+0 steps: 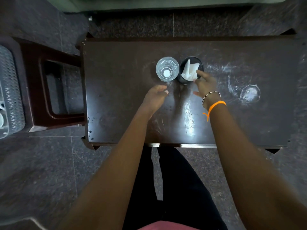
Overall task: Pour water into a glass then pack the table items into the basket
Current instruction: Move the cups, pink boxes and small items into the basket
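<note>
At frame centre the glass (167, 69) stands on the dark table (116, 97) touching a black holder (191, 70) of white tissue, the right hand (206, 85) fingering its rim, the left hand (156, 97) open and empty below the glass, the basket (10, 90) cut off at left edge.

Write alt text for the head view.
Seen from above, a person's right hand reaches into a black holder of white tissue, while the open left hand nears a clear glass beside it on a dark table.
</note>
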